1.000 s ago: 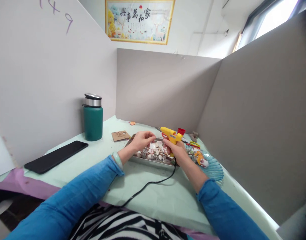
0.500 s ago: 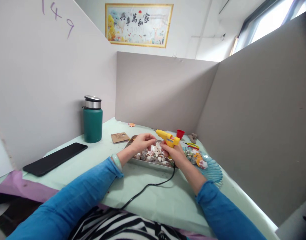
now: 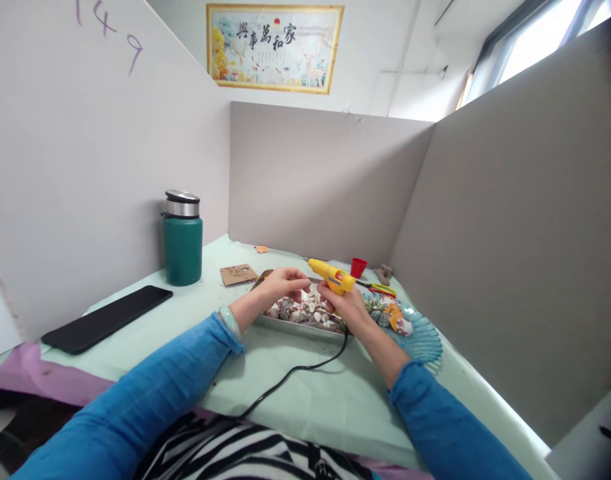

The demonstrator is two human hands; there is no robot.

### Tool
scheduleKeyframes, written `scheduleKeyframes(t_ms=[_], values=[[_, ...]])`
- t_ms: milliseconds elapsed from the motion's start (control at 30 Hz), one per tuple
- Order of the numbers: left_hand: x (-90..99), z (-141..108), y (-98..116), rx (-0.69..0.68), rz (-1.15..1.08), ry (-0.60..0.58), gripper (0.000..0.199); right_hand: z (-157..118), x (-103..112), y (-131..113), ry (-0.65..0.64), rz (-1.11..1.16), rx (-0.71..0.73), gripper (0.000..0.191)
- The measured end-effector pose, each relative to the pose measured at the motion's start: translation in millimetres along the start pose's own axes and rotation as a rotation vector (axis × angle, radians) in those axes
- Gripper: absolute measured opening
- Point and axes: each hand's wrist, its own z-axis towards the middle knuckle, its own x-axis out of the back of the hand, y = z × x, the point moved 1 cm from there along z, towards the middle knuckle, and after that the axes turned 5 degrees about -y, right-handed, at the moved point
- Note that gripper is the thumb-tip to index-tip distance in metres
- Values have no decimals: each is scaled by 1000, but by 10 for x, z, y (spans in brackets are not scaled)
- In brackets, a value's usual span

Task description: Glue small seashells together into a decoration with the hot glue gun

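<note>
Your right hand (image 3: 350, 310) has its fingers wrapped round the grip of one yellow plastic glue gun (image 3: 332, 276), whose nozzle points to ten o'clock above the tray (image 3: 305, 327). Your left hand (image 3: 281, 287) hovers at the gun's nine o'clock, fingers curled, thumb near the fingertips; whether they pinch something, I cannot tell. Beneath both, that one shallow metal tray carries small, rough shells (image 3: 312, 312), too many to count. Around it on the table (image 3: 265, 373) you have one ribbed, translucent blue plate (image 3: 424, 337) at three o'clock, one tapered red cup (image 3: 358, 268) at two and one smooth green flask (image 3: 182, 252) at ten
</note>
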Motion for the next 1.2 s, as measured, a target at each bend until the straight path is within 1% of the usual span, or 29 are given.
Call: scheduleKeyframes(t_ms=[100,233,500,667,733,800,867,900,967,1000,1033,1100,1200], values=[[27,4,-27,18,-78,-34,31,-14,-7,-41,-6,-45,51,19],[46,14,-43,46,-116,-59,32,-20,-15,-61,1,-53,48,20],[61,27,-58,75,-115,-36,32,-6,-19,-64,29,-126,31,21],[121,37,-84,64,-157,50,32,12,13,-122,48,-179,33,24],[161,45,-108,68,-166,117,31,23,51,-151,47,-161,33,25],[195,49,-124,61,-171,189,30,32,88,-157,2,-158,24,26],[217,47,-126,58,-176,247,29,35,113,-126,-27,-154,-2,30],[223,43,-122,57,-178,268,28,33,120,-100,-16,-163,6,32],[227,34,-109,57,-182,297,28,20,122,-37,51,-253,58,34],[226,29,-100,58,-181,305,28,9,119,-10,111,-320,121,32],[223,24,-92,60,-179,310,28,-3,111,14,133,-377,201,30],[215,16,-77,63,-174,313,27,-26,94,51,170,-456,288,28],[200,7,-61,66,-164,313,25,-48,82,80,198,-492,303,26]])
